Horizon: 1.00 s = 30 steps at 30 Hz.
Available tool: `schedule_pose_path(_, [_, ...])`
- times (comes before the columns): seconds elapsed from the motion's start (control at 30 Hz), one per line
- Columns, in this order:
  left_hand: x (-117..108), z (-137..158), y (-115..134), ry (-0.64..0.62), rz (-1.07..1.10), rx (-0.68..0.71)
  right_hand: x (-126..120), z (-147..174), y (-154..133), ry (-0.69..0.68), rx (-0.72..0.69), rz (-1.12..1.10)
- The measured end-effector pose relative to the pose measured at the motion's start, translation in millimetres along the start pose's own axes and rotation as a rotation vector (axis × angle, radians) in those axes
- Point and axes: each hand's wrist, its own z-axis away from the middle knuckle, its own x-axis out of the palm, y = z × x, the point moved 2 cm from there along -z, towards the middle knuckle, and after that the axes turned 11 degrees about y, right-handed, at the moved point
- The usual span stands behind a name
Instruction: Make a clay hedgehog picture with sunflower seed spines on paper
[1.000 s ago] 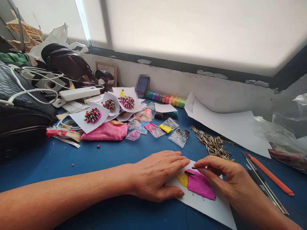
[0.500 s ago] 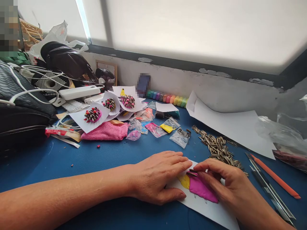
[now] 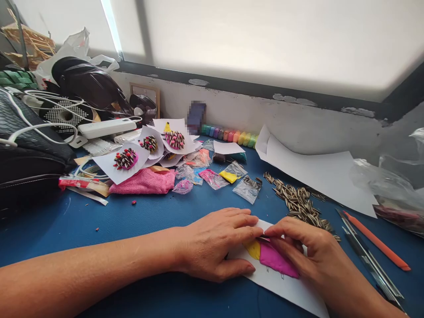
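A sheet of white paper (image 3: pixel 285 291) lies before me, bearing a flattened patch of magenta clay (image 3: pixel 278 261) with yellow clay (image 3: pixel 253 249) joined at its left. Small drawn legs show below the magenta patch. My left hand (image 3: pixel 223 245) rests flat on the paper's left part, fingers stretched out. My right hand (image 3: pixel 301 247) pinches a dark striped sunflower seed (image 3: pixel 264 238) between thumb and index finger, at the upper edge of the magenta clay. Fingers partly cover that seed. A pile of sunflower seeds (image 3: pixel 300 203) lies just beyond my right hand.
Finished-looking clay and seed figures on paper (image 3: pixel 126 159) sit at the back left above a pink cloth (image 3: pixel 144 182). Clay bags (image 3: pixel 229 176) lie mid-table. An orange tool (image 3: pixel 377 240) and pens (image 3: pixel 371 260) lie at right; a black bag (image 3: pixel 31 176) stands left.
My right fingertips have shifted slightly, bringing the seed down to the clay's upper edge, where it is less visible. My left hand stays flat; the view has moved a little.
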Motion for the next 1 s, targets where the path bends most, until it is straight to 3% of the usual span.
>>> schedule_pose_path(1.0, [0.5,0.3,2.8,-0.025,-0.015,-0.043,3.4,1.5,-4.0,-0.045,-0.09,0.132])
